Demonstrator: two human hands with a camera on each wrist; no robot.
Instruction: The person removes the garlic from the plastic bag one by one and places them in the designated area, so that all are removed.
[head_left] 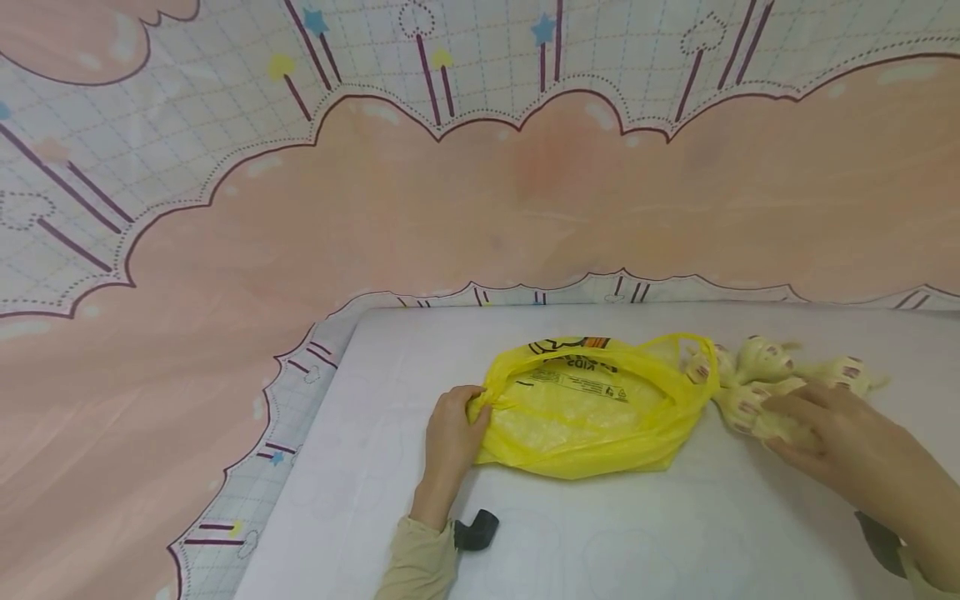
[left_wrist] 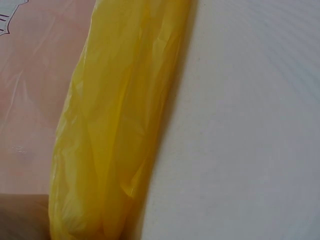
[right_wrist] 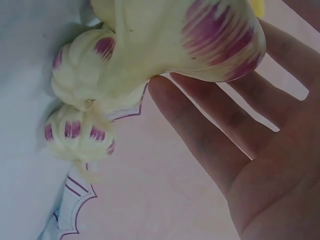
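On the white table lies a yellow plastic bag [head_left: 585, 454], its mouth spread wide and dark print showing inside. My left hand [head_left: 453, 429] pinches the bag's left rim between thumb and fingers. In the left wrist view, the yellow bag side [left_wrist: 115, 120] fills the middle. Right of the bag, my right hand [head_left: 847, 433] has fingers and thumb around a pale garlic bulb [right_wrist: 220, 40] with purple streaks. Other garlic bulbs [head_left: 763, 358] lie clustered beyond that hand, against the bag's right edge. Part of the cluster is hidden behind the right hand.
The white tabletop [head_left: 600, 533] extends in front of the bag. A patterned cloth [head_left: 450, 208] in peach and white hangs behind the table and down its left side. A black strap piece [head_left: 477, 531] sticks out at the left wrist.
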